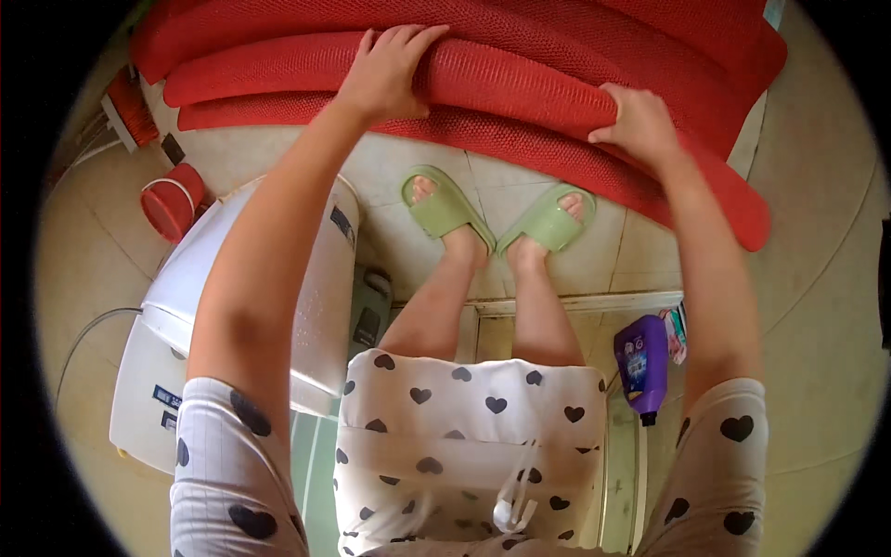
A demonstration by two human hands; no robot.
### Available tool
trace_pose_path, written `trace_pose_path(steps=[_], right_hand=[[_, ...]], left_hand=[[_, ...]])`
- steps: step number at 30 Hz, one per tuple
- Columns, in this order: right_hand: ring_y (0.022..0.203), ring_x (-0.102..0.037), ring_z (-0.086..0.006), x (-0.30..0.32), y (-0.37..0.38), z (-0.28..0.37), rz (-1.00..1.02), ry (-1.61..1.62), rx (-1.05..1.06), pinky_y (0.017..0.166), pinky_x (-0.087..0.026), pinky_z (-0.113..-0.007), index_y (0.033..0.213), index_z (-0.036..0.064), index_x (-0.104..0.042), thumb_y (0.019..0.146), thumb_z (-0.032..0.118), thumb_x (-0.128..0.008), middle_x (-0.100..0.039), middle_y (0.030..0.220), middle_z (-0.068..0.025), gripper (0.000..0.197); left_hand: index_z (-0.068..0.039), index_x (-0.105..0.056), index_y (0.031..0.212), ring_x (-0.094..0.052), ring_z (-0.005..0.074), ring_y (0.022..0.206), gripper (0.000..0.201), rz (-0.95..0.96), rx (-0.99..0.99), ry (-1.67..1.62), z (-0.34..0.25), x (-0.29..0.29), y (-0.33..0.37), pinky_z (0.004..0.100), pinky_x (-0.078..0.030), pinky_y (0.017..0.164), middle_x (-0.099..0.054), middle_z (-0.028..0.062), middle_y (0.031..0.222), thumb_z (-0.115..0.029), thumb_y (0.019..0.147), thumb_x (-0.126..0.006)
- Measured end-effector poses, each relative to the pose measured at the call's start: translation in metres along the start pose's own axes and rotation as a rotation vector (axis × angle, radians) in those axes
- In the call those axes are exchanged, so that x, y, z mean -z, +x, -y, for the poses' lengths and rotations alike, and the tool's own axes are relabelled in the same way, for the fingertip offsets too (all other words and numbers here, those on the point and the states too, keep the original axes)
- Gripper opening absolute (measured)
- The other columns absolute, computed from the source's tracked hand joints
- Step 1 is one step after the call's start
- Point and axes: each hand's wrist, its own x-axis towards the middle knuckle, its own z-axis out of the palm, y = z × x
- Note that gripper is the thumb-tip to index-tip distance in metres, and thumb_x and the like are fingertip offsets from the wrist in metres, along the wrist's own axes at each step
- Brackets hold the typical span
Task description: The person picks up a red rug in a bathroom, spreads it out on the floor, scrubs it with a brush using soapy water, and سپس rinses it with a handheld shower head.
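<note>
L hand [392, 74] clamped on folded red mat [515, 84]; R hand [642, 125] gripping same fold farther R, hands well apart. Green slippers [436, 213] on tiled floor [501, 172] nr mat.

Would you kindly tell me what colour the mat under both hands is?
The mat is red, seen best in the head view.

From here I spot a label [635, 364] on the bottle [653, 336] and stickers [167, 397] on the appliance [325, 316], none readable to me
</note>
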Motion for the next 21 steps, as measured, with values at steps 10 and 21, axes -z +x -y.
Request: trace_pose_path(steps=[10, 21], right_hand=[[0.114, -0.044, -0.0318, 0.007, -0.007, 0.002, -0.21, -0.016, -0.083, 0.095, -0.036, -0.043, 0.133, 0.0141, -0.033, 0.044, 0.034, -0.083, -0.046, 0.124, -0.0162, 0.104], [0.085, -0.059, -0.0308, 0.017, -0.076, 0.025, -0.114, -0.008, 0.106, 0.075, -0.048, -0.04, 0.111, 0.0101, -0.052, 0.051, 0.022, -0.077, -0.062, 0.09, -0.0153, 0.066]], left_hand=[[-0.013, -0.036, 0.127, -0.051, 0.0294, 0.104, 0.059, -0.309, -0.128, 0.287, 0.029, -0.007, 0.008, 0.0373, -0.044, 0.086, -0.05, 0.0123, 0.114, -0.005, 0.071, -0.054], [-0.004, -0.06, 0.086, -0.06, 0.0343, 0.073, 0.033, 0.367, -0.186, 0.077, -0.001, 0.061, -0.029, 0.0423, -0.049, 0.066, -0.061, 0.0178, 0.074, -0.017, 0.057, -0.07]])
